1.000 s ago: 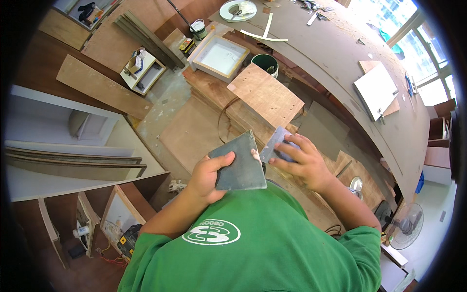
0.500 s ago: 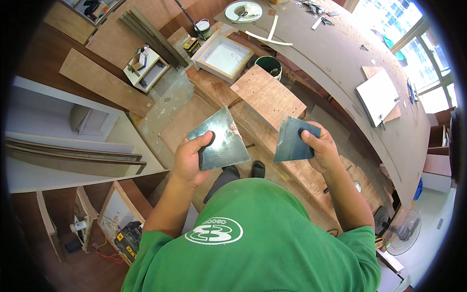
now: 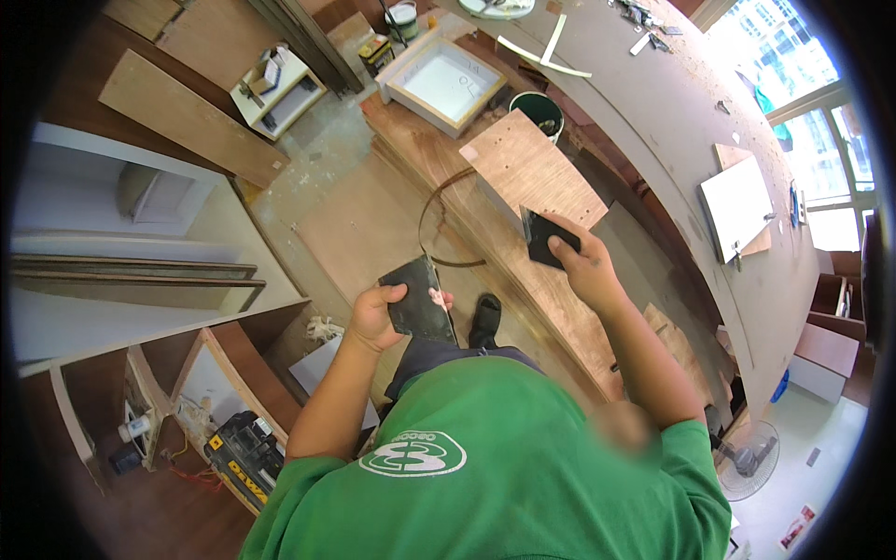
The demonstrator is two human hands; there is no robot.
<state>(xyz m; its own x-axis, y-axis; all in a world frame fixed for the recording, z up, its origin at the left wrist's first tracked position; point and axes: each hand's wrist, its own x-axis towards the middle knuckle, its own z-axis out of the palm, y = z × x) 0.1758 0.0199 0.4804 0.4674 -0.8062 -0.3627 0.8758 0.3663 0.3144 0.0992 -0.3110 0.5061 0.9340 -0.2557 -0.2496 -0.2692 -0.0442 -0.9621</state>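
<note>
My left hand [image 3: 371, 317] grips a dark, flat metal putty scraper [image 3: 416, 303] in front of my body. Pinkish putty clings to that scraper's right edge, where my fingertips show. Further right and a little farther away, my right hand [image 3: 588, 266] is closed on a second dark putty scraper [image 3: 541, 238], thumb across its face. This second blade overlaps the near edge of a plywood-topped box [image 3: 537, 163] in the picture; whether it touches the wood I cannot tell. The two scrapers are apart from each other.
Beyond the box stand a white drawer-like tray [image 3: 443, 89] and a dark green bucket [image 3: 537, 112]. A long worktable [image 3: 644, 121] curves along the right. A cabinet carcass [image 3: 205, 201] lies left, with a black-and-yellow toolbox [image 3: 245, 455] below it. A fan [image 3: 749, 462] stands at lower right.
Both scrapers have turned, their shiny faces now looking dark. My left hand has come down nearer my body; my right has moved slightly left and farther away. The view has shifted.
</note>
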